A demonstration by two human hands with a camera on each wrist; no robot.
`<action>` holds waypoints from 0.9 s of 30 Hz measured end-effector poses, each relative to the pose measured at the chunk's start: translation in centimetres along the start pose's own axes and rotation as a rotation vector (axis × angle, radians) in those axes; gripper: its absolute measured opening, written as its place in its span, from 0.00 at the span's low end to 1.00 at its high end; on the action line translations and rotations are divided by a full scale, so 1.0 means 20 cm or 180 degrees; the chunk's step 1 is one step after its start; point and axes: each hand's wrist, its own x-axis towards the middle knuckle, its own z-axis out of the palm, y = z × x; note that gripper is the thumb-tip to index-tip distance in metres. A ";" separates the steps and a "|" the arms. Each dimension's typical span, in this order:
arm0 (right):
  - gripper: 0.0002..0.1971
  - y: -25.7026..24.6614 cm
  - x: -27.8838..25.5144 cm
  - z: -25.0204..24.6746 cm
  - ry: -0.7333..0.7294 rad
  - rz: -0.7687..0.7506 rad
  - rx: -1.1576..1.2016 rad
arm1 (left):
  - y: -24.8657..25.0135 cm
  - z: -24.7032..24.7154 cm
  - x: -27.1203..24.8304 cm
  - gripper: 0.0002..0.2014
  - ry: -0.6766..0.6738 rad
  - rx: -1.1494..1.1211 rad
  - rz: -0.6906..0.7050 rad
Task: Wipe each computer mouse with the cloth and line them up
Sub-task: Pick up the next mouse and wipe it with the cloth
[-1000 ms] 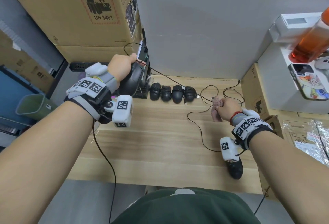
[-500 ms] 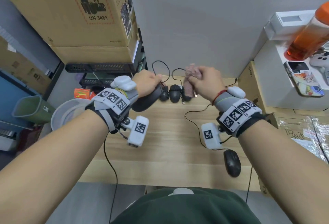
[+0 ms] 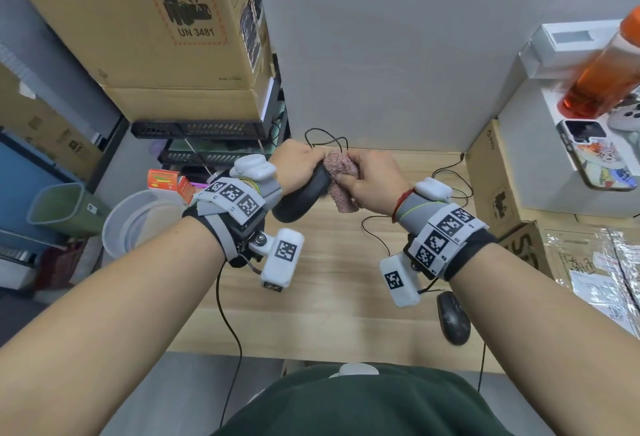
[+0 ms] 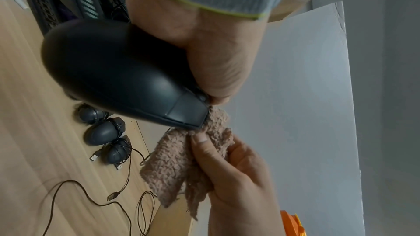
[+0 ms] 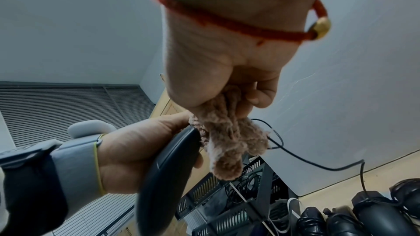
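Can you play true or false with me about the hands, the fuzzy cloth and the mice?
1. The left hand grips a black mouse. True.
2. The right hand holds a blue sponge. False: it grips a pinkish cloth.
3. The cloth touches the front end of the held mouse. True.
4. The held mouse rests on the wooden desk. False: it is lifted above it.
5. Another mouse lies on the desk near the right forearm. True.

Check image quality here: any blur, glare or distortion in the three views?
Head view: wide-angle bending at the edges, orange bottle smeared. Left wrist view: black computer mouse in the left hand soft up close with a dull highlight; pink fuzzy cloth fairly sharp. Right wrist view: dim, right hand in shade, wall lines bowed.
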 end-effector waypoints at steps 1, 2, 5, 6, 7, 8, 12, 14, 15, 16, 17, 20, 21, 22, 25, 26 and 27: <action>0.09 0.01 0.01 0.00 -0.0031 0.0018 -0.0032 | 0.00 0.00 0.00 0.27 0.0011 0.0015 0.0003; 0.11 0.01 0.01 0.01 -0.0077 0.0045 -0.0060 | 0.00 0.00 -0.01 0.26 0.0020 0.0034 -0.0016; 0.17 0.06 0.03 0.02 -0.0201 0.0192 -0.0142 | 0.00 -0.01 0.00 0.25 0.0128 0.0034 -0.0097; 0.17 0.08 0.03 0.02 -0.0226 0.0255 -0.0173 | 0.00 -0.03 0.01 0.24 0.0192 -0.0004 -0.0127; 0.17 0.11 0.02 0.02 -0.0249 0.0330 -0.0184 | 0.00 -0.04 0.01 0.24 0.0234 -0.0080 -0.0156; 0.16 0.15 0.02 0.03 -0.0266 0.0401 -0.0192 | -0.01 -0.07 0.02 0.24 0.0256 -0.0156 -0.0181; 0.12 0.27 -0.01 0.06 -0.0364 0.0741 -0.0333 | -0.03 -0.15 0.06 0.34 0.0443 -0.0555 -0.0276; 0.11 0.32 -0.03 0.08 -0.0424 0.0885 -0.0394 | -0.01 -0.17 0.04 0.28 0.0430 -0.0726 -0.0290; 0.09 0.33 -0.04 0.09 -0.0445 0.0949 -0.0416 | 0.00 -0.19 0.04 0.23 0.0431 -0.0852 -0.0327; 0.10 0.36 -0.04 0.10 -0.0444 0.1021 -0.0400 | 0.01 -0.20 0.04 0.20 0.0449 -0.1014 -0.0361; 0.11 0.39 -0.05 0.10 -0.0446 0.1130 -0.0406 | 0.01 -0.21 0.05 0.19 0.0467 -0.1147 -0.0402; 0.14 0.45 -0.09 0.09 -0.0380 0.1413 -0.0432 | -0.01 -0.26 0.07 0.18 0.0554 -0.1316 -0.0404; 0.13 0.47 -0.10 0.08 -0.0356 0.1503 -0.0457 | -0.02 -0.28 0.07 0.18 0.0612 -0.1366 -0.0399; 0.12 0.49 -0.11 0.07 -0.0337 0.1618 -0.0441 | -0.03 -0.30 0.07 0.17 0.0675 -0.1447 -0.0417; 0.05 0.53 -0.14 0.04 -0.0359 0.1941 -0.0436 | -0.04 -0.36 0.09 0.16 0.0858 -0.1619 -0.0452; 0.02 0.54 -0.15 0.03 -0.0361 0.2019 -0.0444 | -0.05 -0.37 0.10 0.16 0.0886 -0.1641 -0.0426; 0.05 0.55 -0.15 0.02 -0.0358 0.2115 -0.0462 | -0.05 -0.37 0.10 0.17 0.0904 -0.1644 -0.0422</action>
